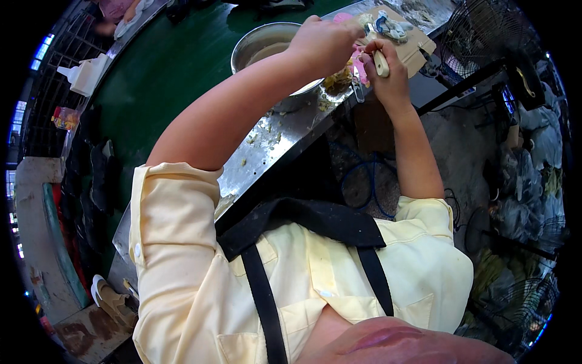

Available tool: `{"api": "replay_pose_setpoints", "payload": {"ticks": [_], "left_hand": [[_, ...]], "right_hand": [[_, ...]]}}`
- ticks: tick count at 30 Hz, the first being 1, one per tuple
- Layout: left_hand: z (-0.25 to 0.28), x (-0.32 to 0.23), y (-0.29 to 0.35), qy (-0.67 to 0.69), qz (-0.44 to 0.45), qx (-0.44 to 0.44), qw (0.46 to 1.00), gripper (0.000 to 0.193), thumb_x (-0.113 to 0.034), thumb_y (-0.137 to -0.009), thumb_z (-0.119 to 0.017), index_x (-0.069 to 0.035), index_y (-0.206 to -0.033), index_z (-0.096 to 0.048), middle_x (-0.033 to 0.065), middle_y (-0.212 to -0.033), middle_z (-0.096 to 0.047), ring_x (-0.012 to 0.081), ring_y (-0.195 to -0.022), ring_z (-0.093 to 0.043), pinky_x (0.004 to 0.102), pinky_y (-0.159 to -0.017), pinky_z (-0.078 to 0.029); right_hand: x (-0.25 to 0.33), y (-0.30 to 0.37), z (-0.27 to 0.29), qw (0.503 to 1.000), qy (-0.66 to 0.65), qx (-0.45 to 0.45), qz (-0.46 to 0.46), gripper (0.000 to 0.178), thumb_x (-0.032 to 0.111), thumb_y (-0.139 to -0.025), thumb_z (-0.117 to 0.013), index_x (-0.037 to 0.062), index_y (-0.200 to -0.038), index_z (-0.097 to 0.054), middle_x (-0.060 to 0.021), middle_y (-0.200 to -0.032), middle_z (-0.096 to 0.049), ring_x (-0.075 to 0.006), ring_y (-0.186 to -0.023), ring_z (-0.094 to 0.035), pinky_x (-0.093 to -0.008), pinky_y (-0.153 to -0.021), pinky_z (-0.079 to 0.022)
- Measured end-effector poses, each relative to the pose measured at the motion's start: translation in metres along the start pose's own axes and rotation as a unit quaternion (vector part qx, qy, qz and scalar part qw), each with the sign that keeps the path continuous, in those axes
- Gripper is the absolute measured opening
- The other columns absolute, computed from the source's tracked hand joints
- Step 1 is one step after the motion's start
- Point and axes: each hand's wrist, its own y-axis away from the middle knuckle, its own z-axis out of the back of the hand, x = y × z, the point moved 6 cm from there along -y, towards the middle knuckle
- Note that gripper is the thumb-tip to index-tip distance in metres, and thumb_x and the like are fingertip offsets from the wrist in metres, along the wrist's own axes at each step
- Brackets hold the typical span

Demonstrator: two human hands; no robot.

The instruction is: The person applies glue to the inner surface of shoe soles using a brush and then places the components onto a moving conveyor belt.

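Observation:
My right hand (pixel 391 79) is closed around a tool's cream handle (pixel 381 62), which has a hole near its end. The tool's working end is hidden by my fingers. Just beside it, my left hand (pixel 324 48) reaches across a round steel bowl (pixel 238 57), its fingers closed near the tool. What they pinch is too small and covered to tell. Under and around both hands lie bright pink pieces (pixel 342 17). A small metal tool (pixel 358 91) sits below them at the table's edge, next to a yellowish, crusted clump (pixel 337 82).
The metal worktop (pixel 267 145) is spotted with dried bits and adjoins a green surface (pixel 163 85). A brown board (pixel 418 51) carries a crumpled blue-and-white cloth (pixel 391 27). A fan (pixel 482 36) stands at right. At left are a white bottle (pixel 88 74) and a shoe (pixel 112 300).

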Motion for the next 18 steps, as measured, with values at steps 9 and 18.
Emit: {"api": "replay_pose_setpoints", "payload": {"ticks": [9,18], "left_hand": [[0.113,0.04,0.089,0.27,0.102,-0.252,0.924,0.019,0.0,-0.077,-0.049,-0.006,-0.08,-0.067,0.0081,-0.092,-0.066,0.0207,-0.093,-0.06,0.0329,-0.086,-0.044],[0.134,0.135,0.345,0.331,0.397,-0.291,0.805,0.027,-0.012,-0.079,-0.042,0.0,-0.056,-0.048,0.0185,-0.092,-0.065,0.0258,-0.095,-0.058,0.0375,-0.092,-0.039]], "right_hand": [[0.019,-0.003,0.005,0.996,-0.087,-0.023,0.017,0.016,0.01,-0.084,-0.059,0.0088,-0.098,-0.051,-0.009,-0.087,-0.066,-0.0225,-0.076,-0.066,-0.0303,-0.065,-0.051],[0.003,0.074,0.041,0.94,-0.247,-0.185,-0.146,0.015,-0.002,-0.088,-0.05,0.0035,-0.1,-0.043,-0.0186,-0.093,-0.064,-0.015,-0.073,-0.063,-0.0252,-0.068,-0.053]]}}
